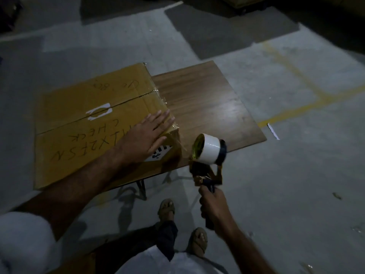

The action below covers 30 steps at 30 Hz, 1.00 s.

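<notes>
One cardboard box (94,123) sits on one counter (207,107), overhanging its near and left edges. The left hand (147,135) presses flat by the box's right edge; the right hand (214,208) grips one tape dispenser (207,155) over bare floor (296,175).

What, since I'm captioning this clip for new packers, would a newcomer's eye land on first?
First, the big cardboard box with handwritten marks, lying left of centre on a small wooden table, with the left hand pressed flat near its right corner. Next, just right of that corner, the tape dispenser with its white roll, gripped by the right hand; shiny clear tape wraps the corner.
</notes>
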Tool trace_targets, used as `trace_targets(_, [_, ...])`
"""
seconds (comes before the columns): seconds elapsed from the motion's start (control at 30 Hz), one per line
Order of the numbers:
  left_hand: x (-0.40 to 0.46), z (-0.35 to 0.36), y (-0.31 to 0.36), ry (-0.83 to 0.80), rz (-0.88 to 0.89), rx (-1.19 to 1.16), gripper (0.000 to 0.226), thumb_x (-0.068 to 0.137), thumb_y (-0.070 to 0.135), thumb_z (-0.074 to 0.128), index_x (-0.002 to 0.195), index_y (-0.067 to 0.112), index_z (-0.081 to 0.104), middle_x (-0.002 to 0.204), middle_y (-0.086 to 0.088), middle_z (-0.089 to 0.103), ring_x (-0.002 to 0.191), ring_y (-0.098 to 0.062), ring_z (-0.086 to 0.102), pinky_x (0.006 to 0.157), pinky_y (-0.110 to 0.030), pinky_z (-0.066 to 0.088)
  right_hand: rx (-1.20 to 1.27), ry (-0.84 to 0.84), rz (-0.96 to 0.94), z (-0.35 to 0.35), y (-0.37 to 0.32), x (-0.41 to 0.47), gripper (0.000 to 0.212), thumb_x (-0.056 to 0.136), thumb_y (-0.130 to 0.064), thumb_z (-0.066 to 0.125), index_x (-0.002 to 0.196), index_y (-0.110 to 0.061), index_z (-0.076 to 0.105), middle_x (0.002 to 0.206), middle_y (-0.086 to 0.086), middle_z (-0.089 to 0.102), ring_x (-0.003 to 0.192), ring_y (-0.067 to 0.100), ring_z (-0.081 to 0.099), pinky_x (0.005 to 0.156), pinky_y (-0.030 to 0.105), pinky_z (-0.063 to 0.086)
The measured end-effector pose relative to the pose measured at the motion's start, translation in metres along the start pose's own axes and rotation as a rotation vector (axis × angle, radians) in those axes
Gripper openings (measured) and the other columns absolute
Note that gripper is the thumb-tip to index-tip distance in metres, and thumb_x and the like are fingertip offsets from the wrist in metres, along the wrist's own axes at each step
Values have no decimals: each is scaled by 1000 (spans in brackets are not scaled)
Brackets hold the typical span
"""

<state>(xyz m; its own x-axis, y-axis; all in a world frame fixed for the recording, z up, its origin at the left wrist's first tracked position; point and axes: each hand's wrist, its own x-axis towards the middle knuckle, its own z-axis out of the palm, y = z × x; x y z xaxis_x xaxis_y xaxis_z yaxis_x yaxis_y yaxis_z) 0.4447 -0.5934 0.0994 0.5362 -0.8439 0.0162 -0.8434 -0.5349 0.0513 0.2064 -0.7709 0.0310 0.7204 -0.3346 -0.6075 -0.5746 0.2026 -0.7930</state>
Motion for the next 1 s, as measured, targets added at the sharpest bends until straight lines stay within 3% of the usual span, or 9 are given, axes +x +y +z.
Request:
trace_targets(0.13, [2,0,-3,6,-3,-31,62,112,42,31,167,24,9,174,-1,3,160,-24,5,129,-42,9,-179,103,-219,-15,-17,12,31,93,-42,58,69,-25,48,55,-12,49,50,8,47,49,28,36])
trace_targets(0.23, [2,-4,-5,-2,6,-50,63,111,44,30,167,25,8,174,0,1,160,-22,4,129,-43,10,-243,151,-237,-32,-17,19,32,100,-31,60,72,-20,51,55,-10,49,50,10,47,52,33,36])
trace_targets(0.37, [0,-4,0,17,17,-74,61,112,38,36,166,25,12,174,-2,2,160,-23,5,130,-45,12,-124,12,-226,-23,4,11,31,105,-17,55,75,-14,48,63,5,43,52,16,39,54,34,33])
trace_targets(0.47, [-3,-13,2,31,54,-148,56,109,26,48,162,25,30,173,-5,12,159,-26,14,128,-47,20,-56,-86,-267,-11,-9,11,28,107,-9,48,80,-10,50,62,7,40,48,14,36,44,28,34])
trace_targets(0.57, [-10,-15,5,77,164,-218,57,95,-2,67,148,16,55,165,-14,32,153,-35,31,122,-56,33,49,-88,-242,-8,-17,10,25,107,-9,46,82,-10,44,62,5,32,47,14,26,42,25,28])
trace_targets(0.63, [-11,-15,6,102,165,-266,60,89,-10,70,142,15,62,163,-14,37,151,-35,35,120,-58,35,105,-86,-229,-11,-20,7,24,107,-8,46,84,-12,41,64,5,26,48,15,20,43,25,24])
trace_targets(0.77, [-8,-12,3,93,163,-272,50,94,1,68,140,20,64,166,-8,33,154,-28,30,123,-55,32,172,-128,-242,-10,-24,2,29,106,-4,45,80,-15,38,59,2,23,44,13,16,43,21,20])
trace_targets(1.0, [-7,-12,2,95,131,-259,36,102,25,61,137,28,68,166,-4,35,154,-24,30,120,-43,26,214,-152,-269,1,-36,-1,16,105,2,43,93,-7,46,61,5,24,48,14,18,43,25,19])
